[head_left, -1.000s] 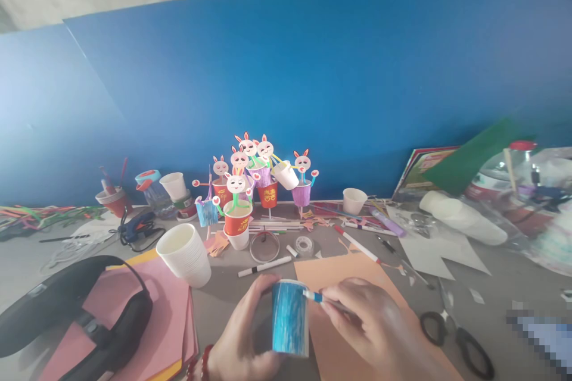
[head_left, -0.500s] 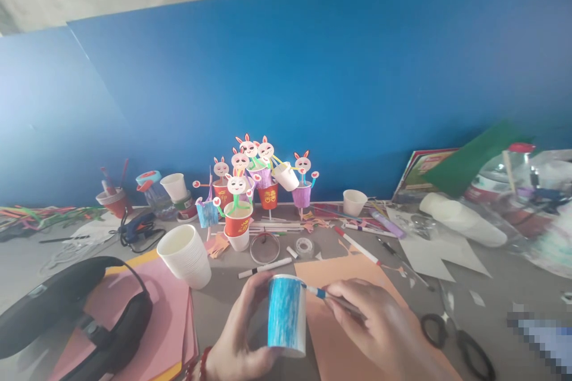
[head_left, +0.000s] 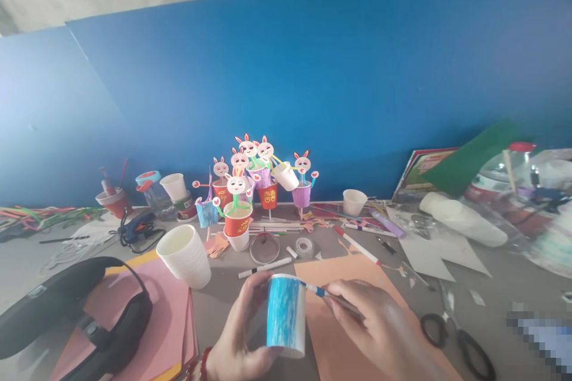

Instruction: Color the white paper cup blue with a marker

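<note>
A paper cup, streaked blue over most of its visible side with a white strip at the right, is gripped by my left hand. My fingers are round its left side, with the thumb under its lower edge. My right hand pinches a blue marker, whose tip meets the cup's upper right side near the rim. Under my right hand lies an orange sheet of paper. A capped white marker rests just behind the cup.
Nested white cups stand at the left beside a black headset on pink paper. Rabbit-faced cup figures cluster at the back. Black-handled scissors lie at the right, near white paper. A tape roll lies mid-table.
The cup has shifted or turned very slightly to the left in my left hand. The marker stays at its upper right side.
</note>
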Demonstrator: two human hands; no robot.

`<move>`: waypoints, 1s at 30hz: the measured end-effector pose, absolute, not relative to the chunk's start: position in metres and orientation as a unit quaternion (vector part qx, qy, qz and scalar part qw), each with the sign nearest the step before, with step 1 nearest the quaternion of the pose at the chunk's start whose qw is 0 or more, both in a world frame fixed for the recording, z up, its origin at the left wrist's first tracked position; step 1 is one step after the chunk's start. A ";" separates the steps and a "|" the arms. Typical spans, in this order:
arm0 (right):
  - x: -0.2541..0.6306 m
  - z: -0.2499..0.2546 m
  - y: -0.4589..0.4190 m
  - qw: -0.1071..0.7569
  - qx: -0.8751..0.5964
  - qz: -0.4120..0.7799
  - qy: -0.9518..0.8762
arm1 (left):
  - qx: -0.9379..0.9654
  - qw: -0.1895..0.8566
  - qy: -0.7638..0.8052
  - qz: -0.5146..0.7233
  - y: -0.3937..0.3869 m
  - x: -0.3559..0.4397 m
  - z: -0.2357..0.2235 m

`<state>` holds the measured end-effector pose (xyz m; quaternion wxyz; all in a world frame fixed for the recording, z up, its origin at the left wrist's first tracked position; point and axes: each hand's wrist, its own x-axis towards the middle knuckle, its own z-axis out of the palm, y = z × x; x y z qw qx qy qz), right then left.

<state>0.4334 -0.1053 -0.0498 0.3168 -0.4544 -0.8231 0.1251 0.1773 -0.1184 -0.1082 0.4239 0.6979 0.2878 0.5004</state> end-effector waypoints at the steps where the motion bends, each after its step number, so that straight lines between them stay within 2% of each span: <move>1: 0.434 -0.049 -0.105 0.316 -0.454 0.124 -0.824 | 0.696 0.423 0.289 0.504 -0.118 0.177 -0.109; 10: 0.433 -0.050 -0.105 0.332 -0.453 0.112 -0.820 | 0.686 0.458 0.280 0.491 -0.117 0.174 -0.111; 17: 0.434 -0.049 -0.106 0.311 -0.439 0.098 -0.837 | 0.698 0.482 0.267 0.458 -0.114 0.172 -0.116; 30: 0.434 -0.048 -0.107 0.285 -0.426 0.098 -0.853 | 0.668 0.502 0.253 0.488 -0.117 0.177 -0.116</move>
